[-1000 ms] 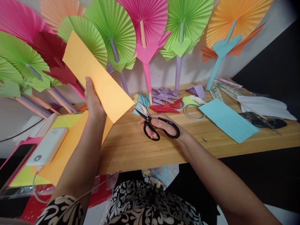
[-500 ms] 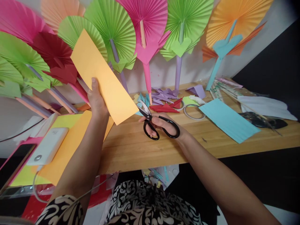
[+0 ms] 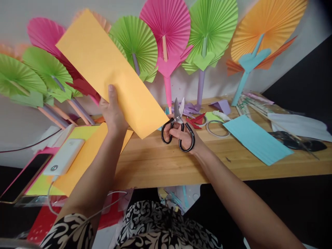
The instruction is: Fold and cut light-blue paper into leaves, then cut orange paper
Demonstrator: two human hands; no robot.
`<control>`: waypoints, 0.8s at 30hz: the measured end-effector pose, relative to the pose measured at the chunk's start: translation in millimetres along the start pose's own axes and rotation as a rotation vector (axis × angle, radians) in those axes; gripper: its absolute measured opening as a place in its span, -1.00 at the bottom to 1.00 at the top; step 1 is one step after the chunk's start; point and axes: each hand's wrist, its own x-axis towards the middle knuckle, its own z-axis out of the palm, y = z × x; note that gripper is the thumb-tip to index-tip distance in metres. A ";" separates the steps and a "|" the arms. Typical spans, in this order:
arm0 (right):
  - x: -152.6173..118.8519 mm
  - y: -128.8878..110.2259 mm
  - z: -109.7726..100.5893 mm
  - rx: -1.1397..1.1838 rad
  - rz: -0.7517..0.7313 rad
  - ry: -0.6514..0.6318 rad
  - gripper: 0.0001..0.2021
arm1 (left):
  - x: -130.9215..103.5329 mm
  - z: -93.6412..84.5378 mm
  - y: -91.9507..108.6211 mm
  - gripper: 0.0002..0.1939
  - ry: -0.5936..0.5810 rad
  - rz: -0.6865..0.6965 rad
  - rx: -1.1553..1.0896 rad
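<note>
My left hand [image 3: 114,112] grips a long orange paper strip [image 3: 111,72] by its lower left edge, thumb on the front face. The strip slants from upper left down to the right, held above the table. Black-handled scissors [image 3: 178,121] are in my right hand [image 3: 185,136], with fingers through the loops. Their blades point up and stand slightly apart, just right of the strip's lower corner, with no paper between them.
Paper fans [image 3: 164,31] stand along the wall. On the wooden table [image 3: 160,169] are a blue folded paper [image 3: 258,140], tape rolls [image 3: 218,128], purple scraps [image 3: 190,109], a white power bank [image 3: 64,156], a phone [image 3: 26,177] and orange sheets [image 3: 84,162].
The scissors have turned from pointing up-left at the strip's corner to pointing upward, away from it. The strip appears larger and its lower corner sits farther right. The whole view has shifted slightly.
</note>
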 end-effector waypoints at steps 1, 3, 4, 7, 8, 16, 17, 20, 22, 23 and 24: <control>1.3 1.1 -0.2 -0.008 -0.005 0.029 -0.43 | -6.2 2.3 1.1 -0.56 -0.004 0.011 -0.005; 3.3 2.8 -1.3 -0.033 -0.010 0.104 -0.37 | -19.2 5.8 1.3 -0.58 -0.008 0.018 -0.015; 4.1 3.4 -2.2 -0.050 -0.015 0.151 -0.36 | -25.0 6.9 0.7 -0.59 -0.011 0.014 -0.020; 5.6 5.0 -5.1 -0.115 -0.033 0.290 -0.36 | -36.7 8.1 -1.5 -0.64 -0.015 -0.010 -0.022; 5.9 5.3 -5.8 -0.135 -0.036 0.321 -0.36 | -38.6 7.9 -2.0 -0.65 -0.011 -0.012 -0.021; 4.9 6.9 -6.8 -0.219 -0.016 0.399 -0.35 | -41.6 3.9 -4.5 -0.60 0.034 -0.036 0.018; 4.9 7.6 -7.3 -0.224 -0.010 0.415 -0.35 | -42.1 2.9 -5.4 -0.60 0.036 -0.042 0.021; 5.3 9.8 -8.9 -0.202 0.019 0.416 -0.34 | -43.2 -0.6 -9.1 -0.59 0.033 -0.049 0.015; 5.4 10.4 -9.3 -0.167 0.040 0.369 -0.34 | -44.1 -2.7 -11.6 -0.58 0.027 -0.054 0.017; 5.2 10.3 -9.3 -0.153 0.048 0.343 -0.36 | -44.9 -3.3 -12.6 -0.58 0.023 -0.057 0.022; 4.9 9.9 -9.2 -0.146 0.053 0.318 -0.38 | -46.1 -3.7 -13.3 -0.58 0.020 -0.060 0.031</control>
